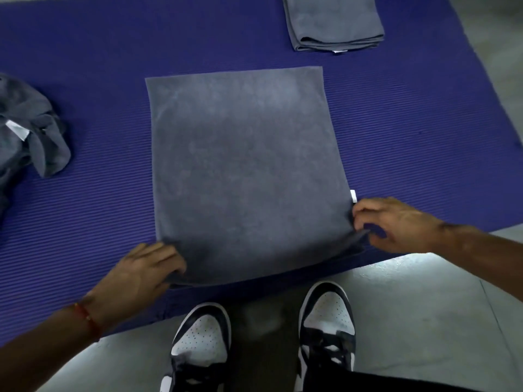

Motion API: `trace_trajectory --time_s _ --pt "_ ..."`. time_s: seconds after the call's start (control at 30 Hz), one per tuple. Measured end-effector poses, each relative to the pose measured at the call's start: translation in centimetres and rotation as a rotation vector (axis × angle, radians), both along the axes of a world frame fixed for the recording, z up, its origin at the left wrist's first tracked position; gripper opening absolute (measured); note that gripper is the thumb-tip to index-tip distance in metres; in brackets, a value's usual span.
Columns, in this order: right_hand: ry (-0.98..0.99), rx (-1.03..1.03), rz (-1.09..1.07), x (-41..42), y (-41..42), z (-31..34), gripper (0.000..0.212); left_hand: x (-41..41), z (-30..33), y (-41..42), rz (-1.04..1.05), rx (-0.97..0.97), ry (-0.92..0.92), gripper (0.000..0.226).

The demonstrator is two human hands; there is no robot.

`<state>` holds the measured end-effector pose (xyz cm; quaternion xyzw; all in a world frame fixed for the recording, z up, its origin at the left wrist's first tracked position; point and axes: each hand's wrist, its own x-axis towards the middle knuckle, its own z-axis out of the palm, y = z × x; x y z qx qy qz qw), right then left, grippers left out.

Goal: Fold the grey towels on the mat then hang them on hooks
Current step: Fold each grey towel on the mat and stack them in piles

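left hand point(147, 268) and right hand point(396, 224) pinch the grey towel's point(243, 165) near corners.

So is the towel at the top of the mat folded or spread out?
Folded: the top towel is a compact rectangle with stacked layers showing along its near edge.

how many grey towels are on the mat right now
3: a flat towel in the middle with its near corners held by the left hand and right hand, a folded towel at top right, and a crumpled towel at left, partly cropped.
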<state>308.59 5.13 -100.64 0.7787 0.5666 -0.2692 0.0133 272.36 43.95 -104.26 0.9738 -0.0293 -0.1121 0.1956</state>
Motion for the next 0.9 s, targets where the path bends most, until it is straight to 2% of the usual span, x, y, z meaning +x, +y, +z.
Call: trace_trajectory --time_s 0.1,0.23,0.33,0.4,0.47,0.5,0.6,0.67,0.73,0.8,0.9 --pt "-0.177 0.004 0.175 -0.6 -0.2 -0.3 0.027 -0.9 -0.4 0.0 -0.065 0.033 -0.02 0.02" --pt "-0.247 -0.019 0.292 -1.2 -0.2 -1.4 0.048 -0.8 -0.3 0.4 -0.215 0.173 -0.006 0.033" --pt "-0.252 0.018 0.309 -1.3 0.0 -1.7 0.034 -1.2 -0.4 0.0 -0.224 0.207 0.001 0.057" --pt "-0.264 0.081 0.284 -1.5 0.2 -1.8 0.025 -1.6 -0.6 -0.1 -0.163 0.202 -0.06 0.054" --pt "-0.187 0.163 0.144 -1.7 0.4 -2.1 0.021 -1.8 -0.6 0.0 -0.023 0.096 -0.136 0.03" --pt "-0.092 0.206 -0.01 -1.6 0.4 -2.3 0.018 -1.5 -0.1 0.0 0.105 -0.012 -0.143 0.023" --pt "0.308 0.354 -0.705 -0.3 2.3 -2.1 0.015 0.9 2.0 0.6 0.601 -0.35 -0.11 0.008" --pt "0.516 0.43 -0.995 1.5 4.5 -1.6 0.016 3.8 3.2 1.6 0.807 -0.475 -0.103 0.004" --pt "0.613 0.521 -1.089 3.0 6.9 -0.4 0.01 6.8 3.5 3.4 0.925 -0.615 -0.142 0.007" --pt "0.763 0.567 -1.163 3.9 8.7 0.8 0.013 9.4 3.6 5.0 0.992 -0.829 -0.174 0.021" --pt "0.893 0.466 -1.175 4.3 9.2 1.4 0.019 10.9 3.5 5.6 0.97 -0.988 -0.151 0.029"
